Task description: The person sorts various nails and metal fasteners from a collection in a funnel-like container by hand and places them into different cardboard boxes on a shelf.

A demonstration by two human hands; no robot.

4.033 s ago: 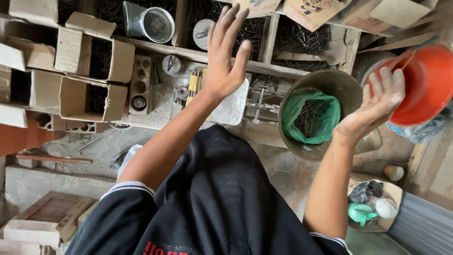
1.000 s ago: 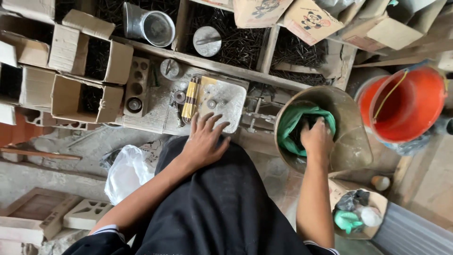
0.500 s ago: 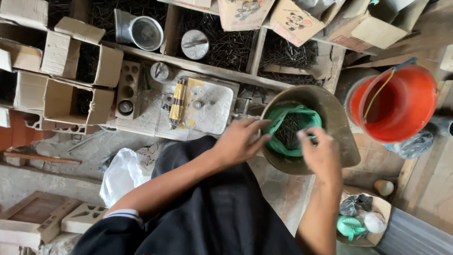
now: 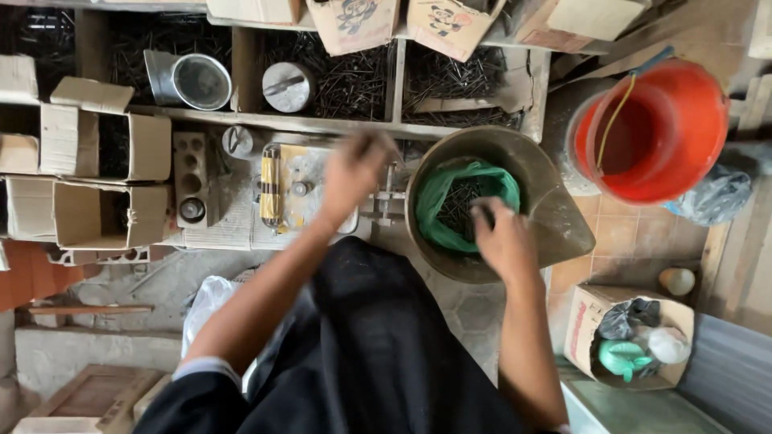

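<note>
Nails (image 4: 460, 210) in green bag (image 4: 465, 186) inside pan (image 4: 555, 217); right hand (image 4: 503, 237) dips in, grip unclear; left hand (image 4: 354, 170) blurred above scale (image 4: 299, 201); filling appears unfinished.

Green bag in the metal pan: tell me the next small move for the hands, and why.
Probably lower the left hand to the green bag's near rim and hold it open. The right hand is already at the bag's mouth over the dark nails inside, while the left hovers blurred above the scale, beside the metal pan.
</note>
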